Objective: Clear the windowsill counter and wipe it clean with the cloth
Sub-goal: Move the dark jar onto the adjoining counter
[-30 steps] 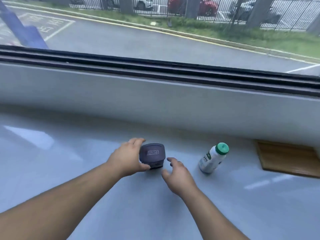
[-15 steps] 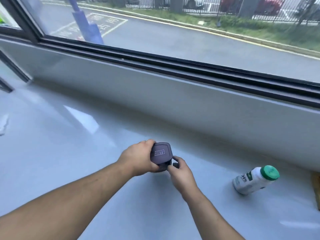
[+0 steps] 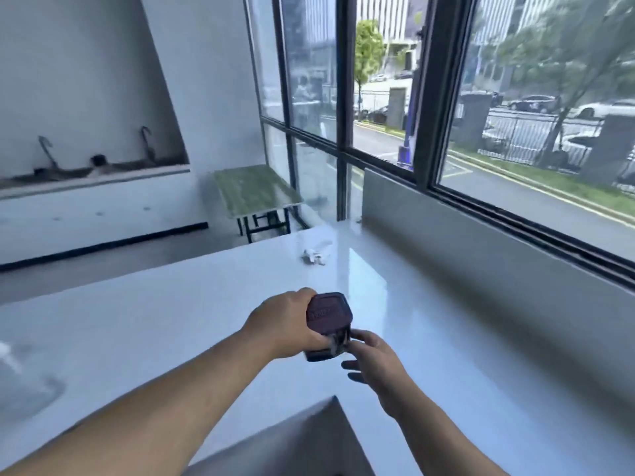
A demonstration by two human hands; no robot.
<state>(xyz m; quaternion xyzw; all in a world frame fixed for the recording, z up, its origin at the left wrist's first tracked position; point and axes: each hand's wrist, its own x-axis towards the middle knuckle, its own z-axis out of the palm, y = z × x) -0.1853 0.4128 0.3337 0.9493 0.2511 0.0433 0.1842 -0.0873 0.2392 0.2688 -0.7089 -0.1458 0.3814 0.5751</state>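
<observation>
My left hand point(image 3: 280, 324) grips a small dark purple box point(image 3: 328, 321) with a lid, held above the white windowsill counter point(image 3: 171, 304). My right hand point(image 3: 372, 355) touches the box's lower right side with its fingertips; its other fingers are spread. A crumpled white cloth point(image 3: 318, 254) lies on the counter farther ahead, near the window corner. The bottle is out of view.
A grey upstand point(image 3: 464, 242) and the dark window frame run along the counter's right side. Beyond the counter's far edge stands a green-topped folding table point(image 3: 256, 192) on the floor. A grey angled surface point(image 3: 302, 444) juts in at the bottom.
My view has swung left along the counter, and the bottle has left the frame. The box has been lifted off the counter in my left hand, with my right hand still at it.
</observation>
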